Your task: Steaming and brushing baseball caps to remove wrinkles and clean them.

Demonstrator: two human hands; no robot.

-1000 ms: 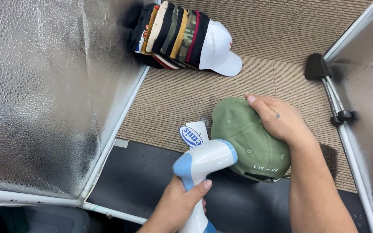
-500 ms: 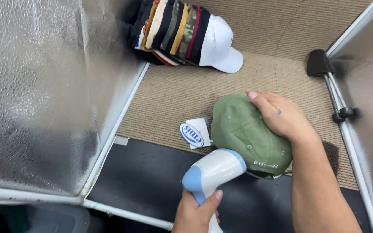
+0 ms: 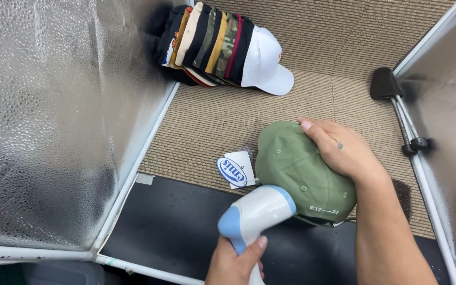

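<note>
An olive green cap (image 3: 296, 171) lies on the beige carpet, with a white and blue paper tag (image 3: 234, 169) sticking out at its left. My right hand (image 3: 341, 150) rests flat over the cap's right side and grips it. A white handheld device with a blue tip (image 3: 254, 214) is held by its handle in my left hand (image 3: 236, 261) at the bottom edge, its head next to the cap's lower left.
A stack of several nested caps (image 3: 212, 45), fronted by a white one (image 3: 265, 60), lies at the back. Silver reflective panels stand at left (image 3: 54, 121) and right (image 3: 449, 111), the right one with a black clamp (image 3: 385, 84). A black mat (image 3: 175, 227) covers the near floor.
My left hand and the device have dropped lower and shifted right along the cap's lower edge. My right hand stays on the cap.
</note>
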